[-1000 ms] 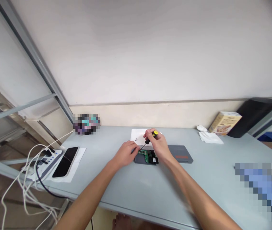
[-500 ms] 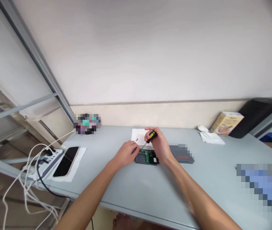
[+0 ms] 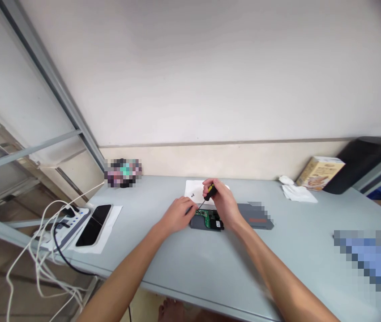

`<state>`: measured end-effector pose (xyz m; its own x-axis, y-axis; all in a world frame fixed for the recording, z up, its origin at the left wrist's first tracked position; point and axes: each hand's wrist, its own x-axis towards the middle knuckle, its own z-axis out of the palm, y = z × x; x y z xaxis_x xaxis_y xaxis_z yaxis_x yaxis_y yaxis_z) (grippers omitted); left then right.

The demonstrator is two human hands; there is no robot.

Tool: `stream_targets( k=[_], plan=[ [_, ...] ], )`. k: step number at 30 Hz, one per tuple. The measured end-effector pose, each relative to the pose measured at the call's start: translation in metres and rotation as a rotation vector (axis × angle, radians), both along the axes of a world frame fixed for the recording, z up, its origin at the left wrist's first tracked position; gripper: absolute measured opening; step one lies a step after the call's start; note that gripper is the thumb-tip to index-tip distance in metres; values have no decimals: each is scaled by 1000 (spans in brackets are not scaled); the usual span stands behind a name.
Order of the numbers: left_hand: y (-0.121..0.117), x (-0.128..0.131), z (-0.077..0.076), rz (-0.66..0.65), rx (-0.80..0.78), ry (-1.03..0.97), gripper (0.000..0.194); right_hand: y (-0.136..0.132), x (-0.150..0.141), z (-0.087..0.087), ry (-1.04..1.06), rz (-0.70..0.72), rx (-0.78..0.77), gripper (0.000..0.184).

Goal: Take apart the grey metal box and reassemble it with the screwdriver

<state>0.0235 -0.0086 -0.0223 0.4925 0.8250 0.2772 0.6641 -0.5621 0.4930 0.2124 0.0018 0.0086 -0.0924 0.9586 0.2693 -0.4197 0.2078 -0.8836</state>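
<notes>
An opened dark grey device (image 3: pixel 198 222) lies on the desk, with a green circuit board (image 3: pixel 207 218) and black parts showing inside. My left hand (image 3: pixel 179 214) is closed on its left end, fingertips at the upper left corner. In my right hand (image 3: pixel 225 203) is a screwdriver (image 3: pixel 211 191) with a black and yellow handle, fingers wrapped round it. Its shaft slants down to the left and the tip meets the board's upper left, close to my left fingertips. Behind the device, a white paper (image 3: pixel 190 188) carries a few tiny dark pieces, perhaps screws.
A grey panel (image 3: pixel 252 214) with an orange mark lies right of the device. Left are a phone (image 3: pixel 94 225), a power strip (image 3: pixel 76 223) and tangled white cables (image 3: pixel 39 268). A yellow box (image 3: pixel 321 172), tissues (image 3: pixel 298 193) and a black cylinder (image 3: pixel 361 161) stand back right.
The screwdriver handle has turned slightly and tilted a little lower in my right hand. My left hand stays on the device. The whole view has shifted slightly.
</notes>
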Motion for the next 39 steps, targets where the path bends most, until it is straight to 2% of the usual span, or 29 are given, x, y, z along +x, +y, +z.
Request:
stream_targets(
  k=[13, 39],
  plan=[
    [1, -1, -1, 0, 18, -1, 31, -4, 1, 1, -81, -21, 10, 38],
    [2, -1, -2, -4, 7, -2, 30, -4, 1, 2, -49, -1, 17, 35]
  ],
)
